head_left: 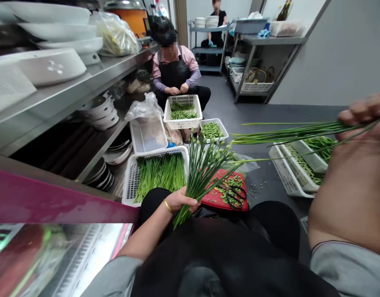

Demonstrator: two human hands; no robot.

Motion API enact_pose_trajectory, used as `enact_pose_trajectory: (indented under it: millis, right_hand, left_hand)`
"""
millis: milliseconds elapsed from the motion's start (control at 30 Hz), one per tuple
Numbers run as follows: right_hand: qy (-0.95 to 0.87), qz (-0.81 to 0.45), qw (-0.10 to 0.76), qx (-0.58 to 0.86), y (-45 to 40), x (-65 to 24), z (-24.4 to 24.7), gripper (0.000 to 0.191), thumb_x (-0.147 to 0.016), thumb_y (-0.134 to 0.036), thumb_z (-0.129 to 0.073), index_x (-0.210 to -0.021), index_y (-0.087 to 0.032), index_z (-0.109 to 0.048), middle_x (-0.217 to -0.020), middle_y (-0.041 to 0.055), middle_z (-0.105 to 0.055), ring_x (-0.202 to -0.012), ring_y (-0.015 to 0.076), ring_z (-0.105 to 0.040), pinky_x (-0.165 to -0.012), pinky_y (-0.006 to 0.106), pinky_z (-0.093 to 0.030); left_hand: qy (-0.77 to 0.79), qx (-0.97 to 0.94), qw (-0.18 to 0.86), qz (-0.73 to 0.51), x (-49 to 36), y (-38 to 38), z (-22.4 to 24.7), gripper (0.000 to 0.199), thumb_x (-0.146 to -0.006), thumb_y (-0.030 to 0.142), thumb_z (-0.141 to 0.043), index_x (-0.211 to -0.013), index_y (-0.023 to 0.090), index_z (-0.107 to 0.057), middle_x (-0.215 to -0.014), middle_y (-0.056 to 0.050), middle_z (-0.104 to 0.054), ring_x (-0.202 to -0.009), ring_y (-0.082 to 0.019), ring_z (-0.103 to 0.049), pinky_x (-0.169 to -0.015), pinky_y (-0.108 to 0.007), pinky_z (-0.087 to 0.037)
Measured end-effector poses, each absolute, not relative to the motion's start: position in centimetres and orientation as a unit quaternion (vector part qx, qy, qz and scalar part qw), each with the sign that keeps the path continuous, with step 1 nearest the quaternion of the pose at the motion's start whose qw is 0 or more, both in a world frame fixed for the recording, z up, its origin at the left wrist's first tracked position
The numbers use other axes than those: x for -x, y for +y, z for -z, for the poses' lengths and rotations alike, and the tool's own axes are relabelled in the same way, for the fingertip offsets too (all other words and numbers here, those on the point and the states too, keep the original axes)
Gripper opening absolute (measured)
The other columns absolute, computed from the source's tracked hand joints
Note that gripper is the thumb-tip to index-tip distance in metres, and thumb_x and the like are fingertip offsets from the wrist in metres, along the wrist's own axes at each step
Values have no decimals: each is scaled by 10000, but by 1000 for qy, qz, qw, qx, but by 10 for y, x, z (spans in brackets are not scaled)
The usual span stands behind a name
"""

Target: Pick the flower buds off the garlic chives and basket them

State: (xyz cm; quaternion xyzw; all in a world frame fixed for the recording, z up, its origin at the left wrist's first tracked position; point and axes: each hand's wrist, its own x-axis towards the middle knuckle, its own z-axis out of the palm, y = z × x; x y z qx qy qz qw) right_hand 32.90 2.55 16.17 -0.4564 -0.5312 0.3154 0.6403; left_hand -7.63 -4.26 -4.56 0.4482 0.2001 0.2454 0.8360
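My left hand (185, 200) is closed around a thick bunch of garlic chive stems (205, 169), their pale buds fanning up and away from me. Out to the right, my right hand (363, 113) grips a thinner bundle of garlic chive stems (289, 134) that points left, its tips close to the buds of the other bunch. Beyond my left hand, a white basket (125, 185) holds many trimmed green stems (160, 173) laid side by side. Black-handled scissors (236, 196) rest among green cuttings on a red surface (211, 198) between my knees.
A co-worker (177, 68) sits opposite, hands over a white basket (182, 123) of green pieces. Stacked white baskets (292, 185) with greens stand at right. A steel shelf (116, 66) with dishes runs along the left. Farther back are a cart (208, 49) and another person (219, 20).
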Motion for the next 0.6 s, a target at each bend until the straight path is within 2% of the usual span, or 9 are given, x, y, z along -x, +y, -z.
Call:
enact_pose_trajectory:
  millis: [67,167,233,333,433,533,600]
  right_hand:
    - [-491,-326,711,383,28,-289,-147,535,-497,-623,-796,-500,-262,-402,-402,-83,-145,-370,77,-92,-369,271,-15]
    - [-523,-452,598,405,31,-215,-115,355,-558,-516,-799,-653,-217,-633,-411,-104,-242,-361,47,-159,-369,236,-79]
    - [-541,-517,520,412,28,-180,-100,334,-588,-452,-768,-758,-178,-682,-450,-86,-338,-380,43,-221,-382,228,-128]
    - [-558,-535,469,427,22,-156,-93,290,-599,-418,-749,-717,-166,-667,-476,-63,-399,-405,49,-286,-401,230,-160]
    - [-548,-499,514,431,19,-158,-102,293,-599,-437,-771,-653,-179,-642,-440,-72,-357,-401,51,-271,-404,242,-154]
    - [-489,-441,636,403,25,-178,-122,293,-591,-439,-794,-668,-212,-627,-428,-91,-307,-391,53,-225,-402,261,-135]
    - [-448,-378,713,386,32,-204,-140,273,-640,-420,-773,-645,-227,-580,-424,-104,-239,-392,55,-201,-412,273,-122]
  left_hand:
    - [196,-446,838,-247,75,-44,44,388,-588,402,-825,-668,107,-584,-504,10,-515,-418,-78,-434,-442,-240,-361]
    - [188,-456,836,-241,71,-45,39,385,-600,418,-817,-639,115,-582,-485,9,-506,-416,-84,-437,-442,-243,-358]
    - [192,-464,834,-230,69,-45,37,393,-599,439,-814,-640,120,-589,-472,10,-503,-415,-90,-441,-438,-242,-354]
    - [209,-470,830,-215,67,-45,37,416,-560,455,-830,-666,120,-608,-480,7,-529,-405,-92,-443,-427,-239,-352]
    - [201,-473,830,-216,67,-43,35,408,-571,450,-827,-677,118,-614,-479,6,-531,-399,-95,-445,-429,-243,-365]
    - [169,-482,830,-224,69,-40,27,366,-628,423,-799,-756,119,-639,-482,13,-515,-418,-106,-458,-441,-248,-368]
    - [163,-497,821,-227,73,-38,23,361,-637,426,-790,-770,124,-644,-492,14,-513,-433,-111,-461,-452,-254,-365]
